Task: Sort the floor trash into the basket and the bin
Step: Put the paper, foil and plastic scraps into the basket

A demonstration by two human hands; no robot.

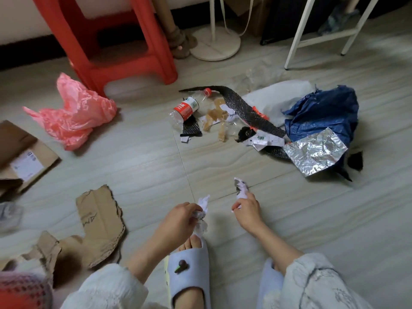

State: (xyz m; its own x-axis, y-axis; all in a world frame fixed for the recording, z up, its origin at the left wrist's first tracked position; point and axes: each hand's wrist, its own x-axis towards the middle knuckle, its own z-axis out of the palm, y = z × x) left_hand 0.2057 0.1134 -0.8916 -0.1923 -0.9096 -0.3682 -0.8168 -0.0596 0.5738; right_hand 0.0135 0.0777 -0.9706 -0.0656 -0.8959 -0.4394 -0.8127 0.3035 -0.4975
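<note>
Paper is what I am holding in both hands, low over the pale tiled floor (156,157) just ahead of my slippers. My left hand (178,219) is curling its fingers around a crumpled white wad (201,214), soft and creased, with a twisted tip sticking up. My right hand (246,209) is pinching a smaller crumpled scrap (240,186), white with grey print, between thumb and fingertips.

Beyond my hands the rest of the trash is lying scattered on the floor. A crinkled sheet of silver foil (314,153) is lying against a rumpled dark blue plastic bag (323,112). A long strip of black woven mesh (243,110) is curving across the pile, with torn white receipts (264,140) and stiff amber bits of tape (217,119) beside it. A clear squashed plastic bottle (185,109) with a red and white label is lying on its side, its red cap (207,91) apart from it.

To the left a thin pink plastic bag (73,114) is sitting bunched near a red plastic stool (111,41). Torn corrugated cardboard (100,221) with ragged edges is lying close to my left foot in its pale blue slipper (189,270), and a flattened box (24,159) with a white label is lying farther left.
</note>
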